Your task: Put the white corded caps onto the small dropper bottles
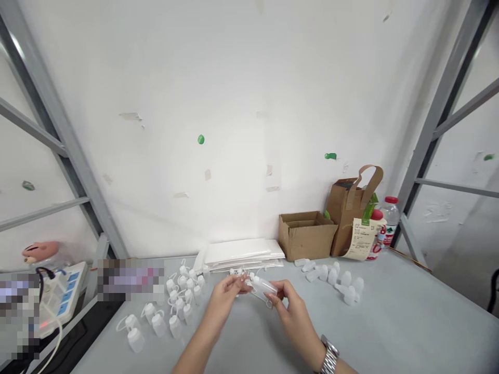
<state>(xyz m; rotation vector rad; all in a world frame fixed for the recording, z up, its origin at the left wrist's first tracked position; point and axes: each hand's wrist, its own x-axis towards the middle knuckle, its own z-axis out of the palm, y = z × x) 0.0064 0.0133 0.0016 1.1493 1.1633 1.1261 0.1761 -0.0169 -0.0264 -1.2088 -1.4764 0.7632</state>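
Left of the hands, many translucent plastic bottles (175, 306) with looped tethers stand on the grey bench (390, 317); the left hand (226, 297) pinches the capped tip of a clear plastic bottle (265, 286), the right hand (290, 311) narrowly grips its body, and a second group of bottles (335, 278) lies rightward.

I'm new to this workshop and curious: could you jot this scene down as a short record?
Right hand: holds a clear plastic bottle
Left hand: fingertips at the bottle's narrow end
Right wrist: metal watch
Left of hands: translucent squeeze bottles with looped tethers
Right of hands: white plastic bottles
Behind: white flat packets, cardboard box, paper bag, water bottle
Surface: grey table
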